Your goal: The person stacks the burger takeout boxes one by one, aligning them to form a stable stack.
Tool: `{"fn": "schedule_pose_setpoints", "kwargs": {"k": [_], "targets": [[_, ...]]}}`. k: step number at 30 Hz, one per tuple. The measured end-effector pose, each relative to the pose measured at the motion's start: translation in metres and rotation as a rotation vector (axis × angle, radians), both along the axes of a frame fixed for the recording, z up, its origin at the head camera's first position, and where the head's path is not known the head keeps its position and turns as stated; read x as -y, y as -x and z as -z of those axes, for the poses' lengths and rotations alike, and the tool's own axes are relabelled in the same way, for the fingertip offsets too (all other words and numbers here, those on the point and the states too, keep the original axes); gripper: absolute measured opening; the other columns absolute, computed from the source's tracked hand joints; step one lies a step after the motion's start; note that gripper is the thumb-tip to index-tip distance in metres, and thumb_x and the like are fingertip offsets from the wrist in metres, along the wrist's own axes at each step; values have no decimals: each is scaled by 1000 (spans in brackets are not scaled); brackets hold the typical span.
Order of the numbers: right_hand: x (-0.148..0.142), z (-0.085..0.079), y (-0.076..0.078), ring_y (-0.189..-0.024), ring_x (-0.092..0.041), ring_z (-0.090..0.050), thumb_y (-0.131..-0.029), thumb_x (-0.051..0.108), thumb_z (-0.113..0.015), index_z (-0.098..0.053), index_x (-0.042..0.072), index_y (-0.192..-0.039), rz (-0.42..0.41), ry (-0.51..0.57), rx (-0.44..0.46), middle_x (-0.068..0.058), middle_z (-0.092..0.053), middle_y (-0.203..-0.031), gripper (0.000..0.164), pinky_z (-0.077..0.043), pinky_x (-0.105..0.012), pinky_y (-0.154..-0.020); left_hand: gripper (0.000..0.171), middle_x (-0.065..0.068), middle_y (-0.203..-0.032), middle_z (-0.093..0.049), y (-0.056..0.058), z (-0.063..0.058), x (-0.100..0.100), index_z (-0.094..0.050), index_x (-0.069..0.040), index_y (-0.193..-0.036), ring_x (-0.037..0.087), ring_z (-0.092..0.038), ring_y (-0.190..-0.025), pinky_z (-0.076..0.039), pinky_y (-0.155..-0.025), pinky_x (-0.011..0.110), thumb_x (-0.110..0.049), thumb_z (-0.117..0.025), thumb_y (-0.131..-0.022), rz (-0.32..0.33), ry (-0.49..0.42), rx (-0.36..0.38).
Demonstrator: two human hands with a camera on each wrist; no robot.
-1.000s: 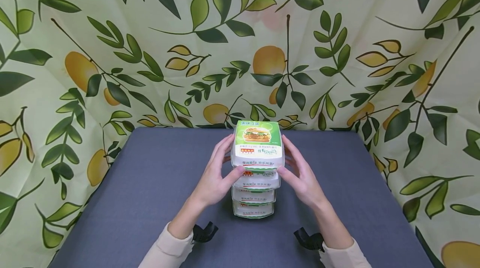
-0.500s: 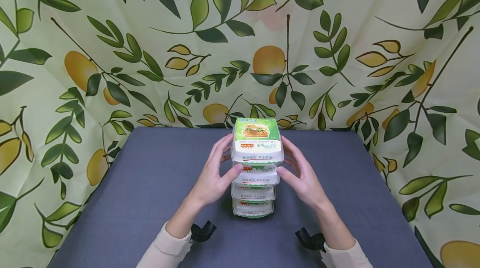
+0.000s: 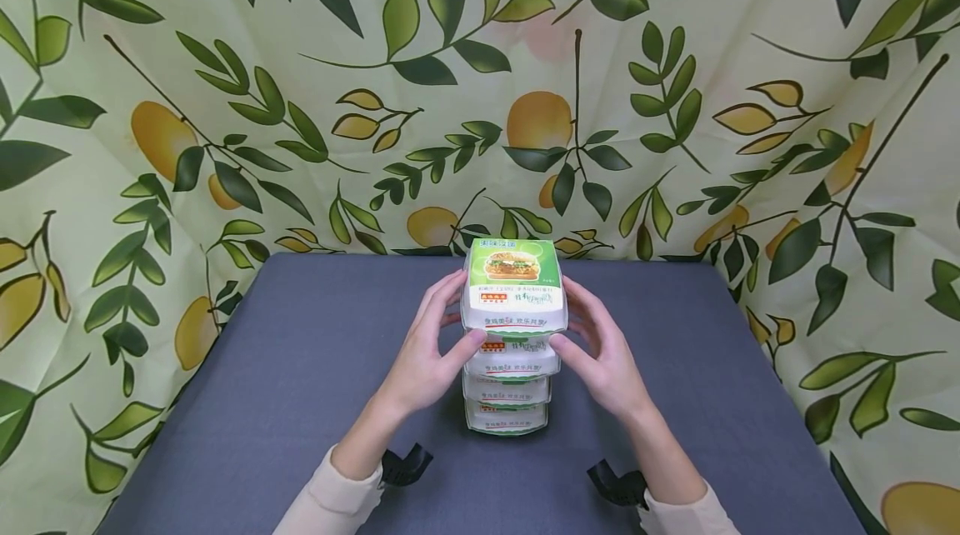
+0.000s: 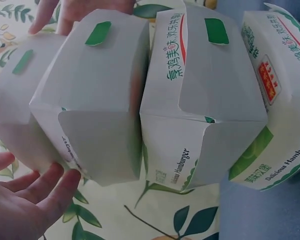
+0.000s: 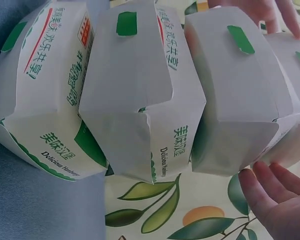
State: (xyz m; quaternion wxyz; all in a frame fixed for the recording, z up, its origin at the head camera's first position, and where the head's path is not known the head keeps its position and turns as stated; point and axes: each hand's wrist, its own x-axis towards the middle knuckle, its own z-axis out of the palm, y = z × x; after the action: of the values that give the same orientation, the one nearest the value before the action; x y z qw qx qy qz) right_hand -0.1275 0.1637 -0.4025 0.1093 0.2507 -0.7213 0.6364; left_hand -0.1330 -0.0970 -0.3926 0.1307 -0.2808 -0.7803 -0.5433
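Several white-and-green paper hamburger boxes stand in one leaning stack on the table. The top box (image 3: 513, 268) has a burger picture on its lid; under it sits another box (image 3: 517, 358), and the bottom box (image 3: 506, 418) rests on the cloth. My left hand (image 3: 422, 356) is at the left side of the upper boxes, and my right hand (image 3: 603, 356) mirrors it on the right. Both thumbs lie by the front corners. Fairly straight fingers (image 4: 65, 187) reach the top two boxes' side in the left wrist view; light contact or closeness, I cannot tell which.
A dark blue-grey cloth (image 3: 300, 368) covers the table. Behind and beside it hangs a leaf-and-fruit printed curtain (image 3: 465, 102). Black straps (image 3: 406, 465) show at my wrists below the cream sleeves (image 3: 333, 495).
The upper boxes tipped slightly away from me half a second ago, then came back toward me. The lower boxes and both hands have hardly moved.
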Motion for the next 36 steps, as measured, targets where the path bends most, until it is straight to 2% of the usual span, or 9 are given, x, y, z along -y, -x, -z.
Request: {"fn": "schedule_pose_setpoints", "kwargs": {"k": [9, 18, 36], "targets": [[0, 0, -5, -132, -18, -49, -90, -9, -62, -39, 6, -155, 16, 8, -46, -13, -48, -146, 70, -40, -23, -105, 69, 5, -161, -30, -6, 0, 2, -34, -14, -158, 22, -45, -136, -45, -106, 45, -19, -67, -97, 5, 8, -33], [-1, 4, -8, -132, -18, -48, -88, -11, -63, -40, 5, -154, 14, 9, -53, -14, -48, -146, 72, -40, -23, -105, 70, 6, -159, -31, -10, 1, 2, -34, -13, -157, 23, -46, -134, -46, -104, 46, -18, -69, -96, 7, 11, -33], [-5, 3, -8, -135, -18, -46, -88, -9, -65, -35, 4, -156, -6, 3, -21, -11, -45, -150, 75, -40, -25, -107, 70, 10, -160, -30, -6, 5, 3, -34, -15, -158, 24, -45, -134, -46, -105, 44, -22, -67, -97, -1, 13, -56]]}}
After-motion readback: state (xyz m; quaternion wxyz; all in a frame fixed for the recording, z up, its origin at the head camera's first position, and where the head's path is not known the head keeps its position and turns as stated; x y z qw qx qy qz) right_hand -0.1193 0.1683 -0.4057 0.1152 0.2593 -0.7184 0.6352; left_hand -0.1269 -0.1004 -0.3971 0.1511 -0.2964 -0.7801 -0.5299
